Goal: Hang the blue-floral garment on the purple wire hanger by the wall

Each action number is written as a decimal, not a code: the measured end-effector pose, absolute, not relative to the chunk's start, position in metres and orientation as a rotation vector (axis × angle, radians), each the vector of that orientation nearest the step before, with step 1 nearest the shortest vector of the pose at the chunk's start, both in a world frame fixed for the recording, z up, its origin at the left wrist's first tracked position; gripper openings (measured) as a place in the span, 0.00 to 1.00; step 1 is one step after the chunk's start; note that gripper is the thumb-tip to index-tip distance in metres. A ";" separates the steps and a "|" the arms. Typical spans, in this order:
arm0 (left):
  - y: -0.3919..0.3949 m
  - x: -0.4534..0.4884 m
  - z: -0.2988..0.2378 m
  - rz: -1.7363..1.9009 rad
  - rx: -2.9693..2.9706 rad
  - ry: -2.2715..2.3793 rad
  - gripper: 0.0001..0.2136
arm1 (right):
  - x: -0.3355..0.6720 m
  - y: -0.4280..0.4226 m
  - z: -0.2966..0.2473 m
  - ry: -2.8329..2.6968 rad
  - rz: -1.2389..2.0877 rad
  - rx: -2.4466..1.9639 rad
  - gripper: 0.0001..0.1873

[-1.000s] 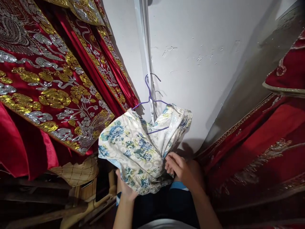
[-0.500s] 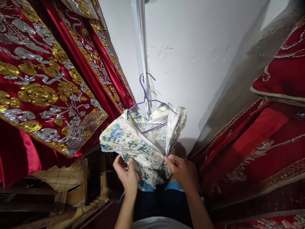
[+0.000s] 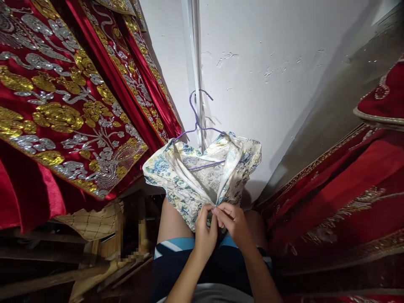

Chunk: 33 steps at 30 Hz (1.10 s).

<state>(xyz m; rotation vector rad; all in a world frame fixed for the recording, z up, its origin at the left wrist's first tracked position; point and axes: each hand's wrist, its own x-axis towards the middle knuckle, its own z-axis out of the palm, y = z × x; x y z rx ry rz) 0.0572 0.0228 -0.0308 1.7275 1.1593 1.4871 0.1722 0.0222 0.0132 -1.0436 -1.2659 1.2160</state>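
A cream garment with blue and green flowers [image 3: 189,176] hangs on a purple wire hanger [image 3: 197,122] hooked on a white rail [image 3: 195,63] against the wall. My left hand [image 3: 205,229] and my right hand [image 3: 232,221] meet at the garment's open front edge, low down. Both pinch the fabric there, fingertips touching each other. What lies between the fingertips is too small to make out. My knees in dark shorts with a blue and white stripe [image 3: 172,246] show below.
Red garments with gold and silver embroidery [image 3: 63,109] hang close on the left. More red embroidered cloth [image 3: 347,185] fills the right side. A quilted beige item [image 3: 91,221] and wooden pieces [image 3: 47,282] lie at the lower left. The white wall [image 3: 268,84] stands behind.
My left hand moved right from the garment's lower left to meet my right hand at the front opening. The bunched fabric has dropped and hangs straighter.
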 end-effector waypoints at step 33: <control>0.010 0.037 -0.043 1.424 1.761 1.221 0.06 | 0.169 0.065 0.039 -1.658 0.867 -1.404 0.11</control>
